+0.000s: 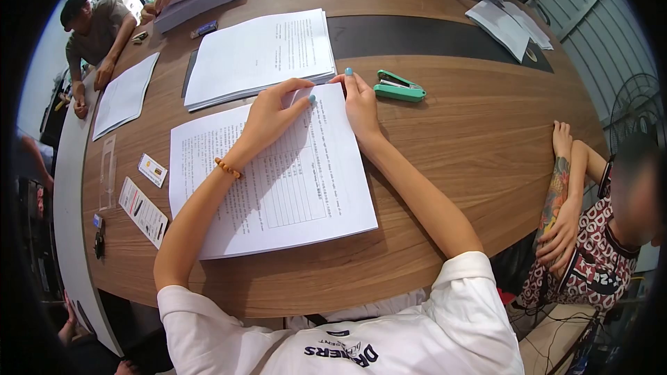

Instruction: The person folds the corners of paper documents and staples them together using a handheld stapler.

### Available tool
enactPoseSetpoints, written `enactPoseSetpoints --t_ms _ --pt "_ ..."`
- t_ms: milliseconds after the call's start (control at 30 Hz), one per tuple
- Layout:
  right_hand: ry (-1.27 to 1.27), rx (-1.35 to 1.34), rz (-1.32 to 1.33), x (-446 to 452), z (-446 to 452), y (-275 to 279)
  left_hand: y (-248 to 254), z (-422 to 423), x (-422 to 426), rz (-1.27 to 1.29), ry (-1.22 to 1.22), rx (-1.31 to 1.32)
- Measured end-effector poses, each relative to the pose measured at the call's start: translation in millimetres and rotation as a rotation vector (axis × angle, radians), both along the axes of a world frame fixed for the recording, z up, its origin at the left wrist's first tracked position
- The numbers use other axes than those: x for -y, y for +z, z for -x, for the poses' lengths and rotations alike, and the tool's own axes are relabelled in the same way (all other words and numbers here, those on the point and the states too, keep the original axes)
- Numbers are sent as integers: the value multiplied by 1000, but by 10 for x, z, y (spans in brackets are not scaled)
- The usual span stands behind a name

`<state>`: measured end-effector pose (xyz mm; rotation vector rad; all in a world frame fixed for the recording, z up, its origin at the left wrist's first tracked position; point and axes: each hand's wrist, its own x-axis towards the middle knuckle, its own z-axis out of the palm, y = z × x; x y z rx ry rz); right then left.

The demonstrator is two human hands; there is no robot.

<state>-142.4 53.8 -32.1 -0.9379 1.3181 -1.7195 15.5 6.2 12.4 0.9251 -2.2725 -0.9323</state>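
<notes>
A stack of printed sheets (229,187) with a ruled table on its top page lies in front of me. My left hand (278,114) rests over its far edge, thumb on the top page and fingers bent over the rim. At the far right corner my right hand (361,107) presses against the side, its thumb up and its other fingers curled, partly hidden, around the corner. Just to the right of that hand is a green stapler (399,87). Another, thicker stack of printed pages (260,55) lies directly beyond the first.
Cards (144,212), a clear plastic strip (107,172) and a small dark object (99,236) lie on the left of the wooden table (472,160). Loose papers (125,97) are farther left. Other people sit around the table; a person's tattooed arm (556,194) rests at the right edge.
</notes>
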Motion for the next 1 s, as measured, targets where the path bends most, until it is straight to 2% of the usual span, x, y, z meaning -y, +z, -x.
enactPoseSetpoints --t_ms 200,267,367,500,567,667,1000 --pt "-7 -40 -18 -19 13 31 7 9 -15 -10 -3 -34" --pt "66 134 -23 -35 22 33 29 6 -18 -7 -11 -20" --pt "42 161 62 -162 20 26 22 2 -34 -25 3 -32" --pt "128 100 56 -449 -108 59 -10 8 -21 0 -1 -73" --pt "190 64 -28 -503 -104 130 -42 10 -28 89 24 -90" --pt "217 82 -26 -481 -101 109 -15 -2 -13 -54 34 -5" --pt "220 66 -15 -435 -85 47 34 0 3 -111 7 -22"
